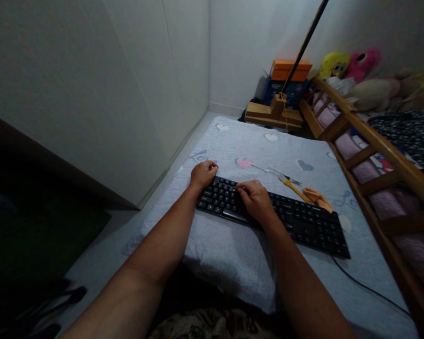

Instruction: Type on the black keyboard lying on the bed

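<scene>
A black keyboard (300, 225) lies on a pale cloth (229, 263) printed with hearts, script beginning "Lo" being legible beyond the keyboard's left end and past its right end; the key legends are too small to read. The left hand (203, 174) curls at the keyboard's far left corner and the right hand (255, 198), apart from it, is over the keys, but whether either grips anything cannot be told. Beyond the keyboard lies a yellow-handled tool (294, 188); a wooden rail (385, 136) runs to its right.
</scene>
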### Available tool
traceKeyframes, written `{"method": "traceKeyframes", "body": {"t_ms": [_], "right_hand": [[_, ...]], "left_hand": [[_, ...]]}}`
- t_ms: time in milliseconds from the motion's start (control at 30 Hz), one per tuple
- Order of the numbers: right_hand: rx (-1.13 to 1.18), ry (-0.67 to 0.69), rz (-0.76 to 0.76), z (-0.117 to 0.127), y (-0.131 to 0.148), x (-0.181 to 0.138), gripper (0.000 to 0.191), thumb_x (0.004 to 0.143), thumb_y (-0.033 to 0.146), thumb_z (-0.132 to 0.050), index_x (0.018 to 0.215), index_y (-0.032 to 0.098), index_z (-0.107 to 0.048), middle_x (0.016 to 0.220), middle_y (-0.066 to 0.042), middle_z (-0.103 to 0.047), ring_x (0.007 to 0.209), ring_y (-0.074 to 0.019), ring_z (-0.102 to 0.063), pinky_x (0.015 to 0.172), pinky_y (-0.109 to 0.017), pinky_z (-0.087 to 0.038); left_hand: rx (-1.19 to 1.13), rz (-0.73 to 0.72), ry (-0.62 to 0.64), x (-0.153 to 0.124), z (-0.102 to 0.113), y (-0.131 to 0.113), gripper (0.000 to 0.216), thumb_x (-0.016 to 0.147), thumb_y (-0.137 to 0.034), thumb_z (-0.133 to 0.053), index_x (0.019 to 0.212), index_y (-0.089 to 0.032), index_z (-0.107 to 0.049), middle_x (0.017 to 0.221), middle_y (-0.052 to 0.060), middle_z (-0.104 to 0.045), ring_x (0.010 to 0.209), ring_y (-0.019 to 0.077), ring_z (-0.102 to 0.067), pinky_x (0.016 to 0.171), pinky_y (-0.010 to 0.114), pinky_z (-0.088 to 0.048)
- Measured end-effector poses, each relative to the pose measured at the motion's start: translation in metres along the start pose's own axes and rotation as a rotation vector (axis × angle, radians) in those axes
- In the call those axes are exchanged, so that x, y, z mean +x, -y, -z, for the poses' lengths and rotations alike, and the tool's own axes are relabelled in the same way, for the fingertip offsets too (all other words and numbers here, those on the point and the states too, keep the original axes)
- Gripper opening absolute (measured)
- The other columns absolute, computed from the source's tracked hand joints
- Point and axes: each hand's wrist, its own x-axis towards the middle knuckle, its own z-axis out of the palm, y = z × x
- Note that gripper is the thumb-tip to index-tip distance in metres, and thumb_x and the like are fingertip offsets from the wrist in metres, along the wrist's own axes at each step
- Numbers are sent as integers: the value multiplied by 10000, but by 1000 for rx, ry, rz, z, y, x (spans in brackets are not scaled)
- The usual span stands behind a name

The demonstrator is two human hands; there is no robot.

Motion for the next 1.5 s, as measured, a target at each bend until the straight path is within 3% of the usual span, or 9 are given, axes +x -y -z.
{"method": "traceKeyframes", "body": {"t_ms": [733,1500], "right_hand": [[-16,20,-12,9,-2,-4,168,860,165,-517,837,208,-678,851,-64,-696,857,-223,-592,803,-354,-440],[-9,17,-14,3,3,-3,156,883,172,-540,880,206,-692,876,-72,-703,881,-229,-594,824,-358,-443]], "left_hand": [[-1,-3,-8,2,-2,3,265,811,-311,-516,915,-197,-731,817,24,-708,747,153,-604,659,247,-414],[-15,-9,8,1,0,1,277,807,-309,-508,927,-191,-727,813,32,-702,758,163,-605,670,256,-420]]}}
